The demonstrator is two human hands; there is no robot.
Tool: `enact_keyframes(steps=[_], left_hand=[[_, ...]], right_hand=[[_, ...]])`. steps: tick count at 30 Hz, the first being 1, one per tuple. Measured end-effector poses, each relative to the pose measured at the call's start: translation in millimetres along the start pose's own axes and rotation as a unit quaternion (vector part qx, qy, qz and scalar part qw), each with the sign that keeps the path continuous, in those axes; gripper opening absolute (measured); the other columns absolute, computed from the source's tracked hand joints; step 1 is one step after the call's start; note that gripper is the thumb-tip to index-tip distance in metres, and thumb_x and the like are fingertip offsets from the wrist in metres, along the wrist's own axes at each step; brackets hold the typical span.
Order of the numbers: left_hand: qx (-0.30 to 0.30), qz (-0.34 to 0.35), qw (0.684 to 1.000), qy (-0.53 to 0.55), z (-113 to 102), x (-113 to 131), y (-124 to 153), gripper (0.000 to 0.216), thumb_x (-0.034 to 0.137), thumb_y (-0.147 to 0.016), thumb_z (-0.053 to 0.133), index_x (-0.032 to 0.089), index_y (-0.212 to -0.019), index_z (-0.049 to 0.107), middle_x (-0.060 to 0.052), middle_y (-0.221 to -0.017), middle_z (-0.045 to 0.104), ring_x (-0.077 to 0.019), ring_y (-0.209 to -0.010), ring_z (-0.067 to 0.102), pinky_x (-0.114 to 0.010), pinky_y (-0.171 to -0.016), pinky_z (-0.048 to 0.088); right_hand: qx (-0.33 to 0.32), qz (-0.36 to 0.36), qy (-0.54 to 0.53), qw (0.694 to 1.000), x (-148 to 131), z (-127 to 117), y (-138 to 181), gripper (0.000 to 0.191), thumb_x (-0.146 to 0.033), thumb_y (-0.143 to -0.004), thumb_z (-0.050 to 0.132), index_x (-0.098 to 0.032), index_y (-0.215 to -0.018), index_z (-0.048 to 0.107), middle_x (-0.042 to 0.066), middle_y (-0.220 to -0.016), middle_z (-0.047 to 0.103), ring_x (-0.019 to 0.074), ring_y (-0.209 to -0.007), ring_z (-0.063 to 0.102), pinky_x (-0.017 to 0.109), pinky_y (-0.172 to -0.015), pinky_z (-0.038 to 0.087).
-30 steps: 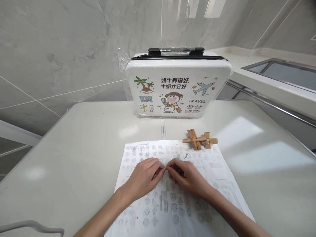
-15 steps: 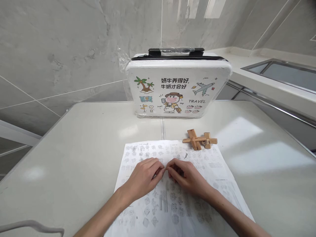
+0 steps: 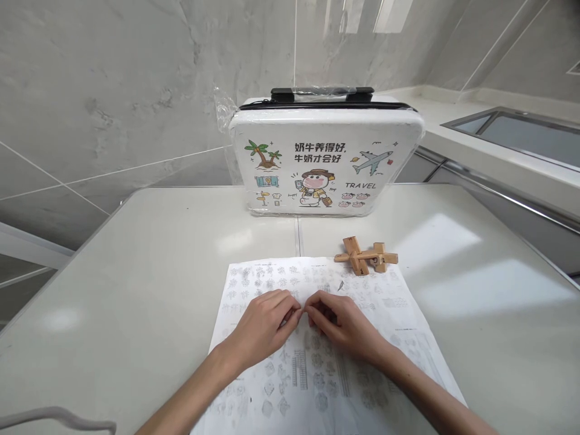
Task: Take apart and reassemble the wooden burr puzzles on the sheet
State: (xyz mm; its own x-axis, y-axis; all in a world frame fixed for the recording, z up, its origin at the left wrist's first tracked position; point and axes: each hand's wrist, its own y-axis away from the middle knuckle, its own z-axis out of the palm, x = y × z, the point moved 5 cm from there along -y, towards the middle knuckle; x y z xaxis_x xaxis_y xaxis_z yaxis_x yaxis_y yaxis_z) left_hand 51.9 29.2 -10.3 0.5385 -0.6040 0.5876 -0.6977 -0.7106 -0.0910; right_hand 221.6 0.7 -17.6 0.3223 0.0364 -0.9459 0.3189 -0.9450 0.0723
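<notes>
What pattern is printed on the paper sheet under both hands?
Rows of small grey line diagrams on the white paper sheet, best seen in the head view.

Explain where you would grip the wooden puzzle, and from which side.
Probably from above, pinching the puzzle across its long bar between the two cross pieces: it lies flat on the table, so only its top and sides are free.

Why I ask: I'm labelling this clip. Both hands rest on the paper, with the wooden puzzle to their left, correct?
No: the head view shows the puzzle to their right. The left hand and right hand do rest on the paper.
</notes>
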Motion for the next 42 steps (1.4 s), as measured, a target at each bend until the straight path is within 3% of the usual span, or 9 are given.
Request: enact_keyframes(steps=[17, 25, 28, 31, 34, 37, 42], left_hand=[[0.007, 0.007, 1.000, -0.007, -2, 2, -1, 0.023, 0.028, -0.110, 0.047, 0.021, -0.092, 0.060, 0.000, -0.083, 0.065, -0.0155, -0.072, 0.057, -0.029, -0.066, 0.044], [0.004, 0.007, 1.000, -0.019, 0, 0, 0, 0.022, 0.028, -0.110, 0.048, 0.021, -0.092, 0.058, 0.001, -0.082, 0.063, -0.0150, -0.070, 0.055, -0.030, -0.065, 0.043], [0.002, 0.010, 1.000, -0.015, -1, 0, 0, 0.021, 0.027, -0.111, 0.048, 0.021, -0.093, 0.057, 0.001, -0.082, 0.063, -0.0146, -0.070, 0.054, -0.030, -0.065, 0.043], [0.001, 0.010, 1.000, -0.007, -1, 0, 0, 0.021, 0.027, -0.111, 0.047, 0.021, -0.094, 0.059, 0.000, -0.082, 0.064, -0.0147, -0.071, 0.055, -0.030, -0.065, 0.044], [0.000, 0.006, 1.000, -0.004, 0, 0, 1, 0.022, 0.028, -0.111, 0.047, 0.021, -0.095, 0.060, 0.000, -0.082, 0.064, -0.0146, -0.071, 0.055, -0.030, -0.066, 0.045], [0.002, 0.005, 1.000, -0.003, 0, -1, 1, 0.022, 0.029, -0.111, 0.048, 0.021, -0.095, 0.061, 0.000, -0.082, 0.064, -0.0143, -0.071, 0.055, -0.030, -0.067, 0.046], [0.009, 0.012, 1.000, -0.003, 1, -1, 2, 0.023, 0.029, -0.111, 0.047, 0.021, -0.095, 0.062, 0.000, -0.082, 0.064, -0.0143, -0.070, 0.055, -0.030, -0.066, 0.046]], right_hand=[[-0.001, 0.010, -0.019, 1.000, 2, 0, -1, 0.024, -0.035, -0.110, 0.052, -0.022, -0.093, 0.064, 0.000, -0.075, 0.067, 0.0154, -0.065, 0.059, 0.028, -0.061, 0.045], [0.007, 0.041, -0.159, 0.986, 10, -7, 0, 0.037, -0.052, -0.109, 0.054, -0.021, -0.089, 0.063, 0.000, -0.076, 0.066, 0.0137, -0.062, 0.060, 0.027, -0.060, 0.049], [0.032, 0.058, -0.259, 0.964, 16, -13, 1, 0.039, -0.053, -0.105, 0.063, -0.021, -0.082, 0.059, -0.003, -0.066, 0.060, 0.0112, -0.053, 0.051, 0.024, -0.051, 0.042], [0.090, 0.052, -0.379, 0.920, 24, -24, 1, 0.057, -0.051, -0.101, 0.066, -0.023, -0.060, 0.039, -0.009, -0.046, 0.031, 0.0082, -0.042, 0.025, 0.023, -0.042, 0.024], [0.139, 0.027, -0.484, 0.864, 29, -38, 2, 0.064, -0.058, -0.101, 0.059, -0.023, -0.056, 0.030, -0.010, -0.043, 0.018, 0.0076, -0.038, 0.012, 0.023, -0.038, 0.020], [0.175, 0.024, -0.555, 0.813, 32, -49, 3, 0.062, -0.062, -0.101, 0.054, -0.024, -0.057, 0.032, -0.011, -0.044, 0.014, 0.0080, -0.037, 0.007, 0.023, -0.036, 0.021], [0.211, 0.032, -0.606, 0.766, 35, -57, 5, 0.050, -0.058, -0.100, 0.062, -0.024, -0.067, 0.045, -0.012, -0.043, 0.022, 0.0076, -0.036, 0.011, 0.020, -0.035, 0.030]])
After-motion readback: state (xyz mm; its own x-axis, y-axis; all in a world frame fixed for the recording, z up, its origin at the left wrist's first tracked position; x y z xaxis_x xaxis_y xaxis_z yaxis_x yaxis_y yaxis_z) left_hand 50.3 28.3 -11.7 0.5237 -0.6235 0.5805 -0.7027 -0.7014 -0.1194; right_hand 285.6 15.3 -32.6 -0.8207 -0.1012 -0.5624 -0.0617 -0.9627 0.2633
